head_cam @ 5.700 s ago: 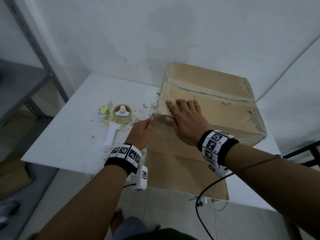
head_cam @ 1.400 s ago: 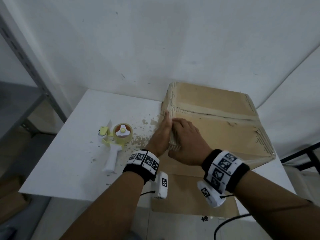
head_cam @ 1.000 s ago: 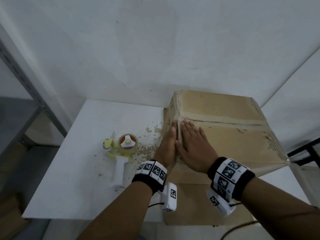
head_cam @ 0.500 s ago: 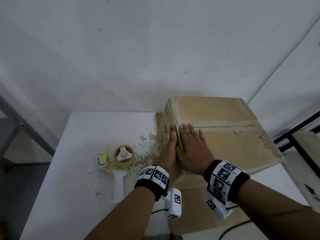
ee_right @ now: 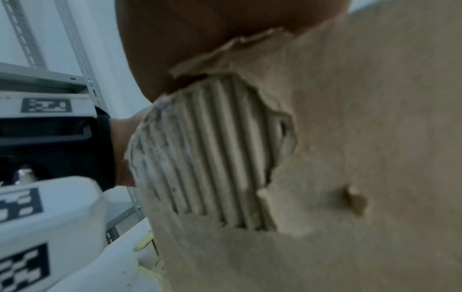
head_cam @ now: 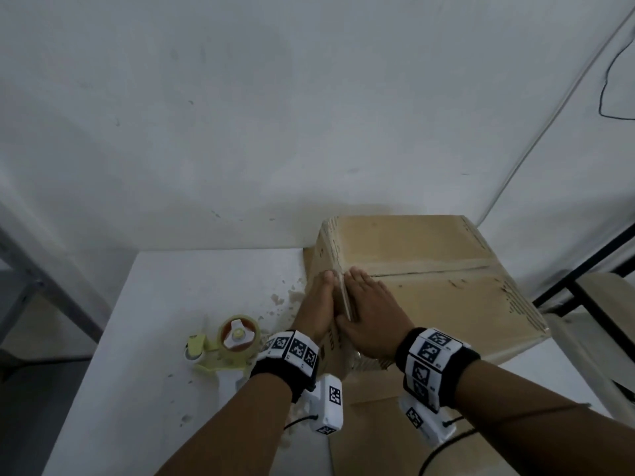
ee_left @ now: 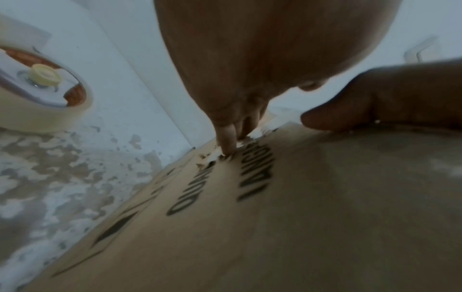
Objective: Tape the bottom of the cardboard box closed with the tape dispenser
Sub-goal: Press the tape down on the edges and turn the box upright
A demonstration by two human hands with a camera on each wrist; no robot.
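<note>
Hands [head_cam: 343, 314] press flat against cardboard box [head_cam: 429, 269].

I see a white surface [head_cam: 178, 304] set against the wall. On it, toward the right, the cardboard box [head_cam: 429, 266] stands over a flat sheet of cardboard [head_cam: 374, 407] that runs to the near edge. Just left of the box lies the tape dispenser [head_cam: 230, 348] on its side, white handle toward me, with brown flecks of debris [head_cam: 281, 300] scattered between the two.
</note>
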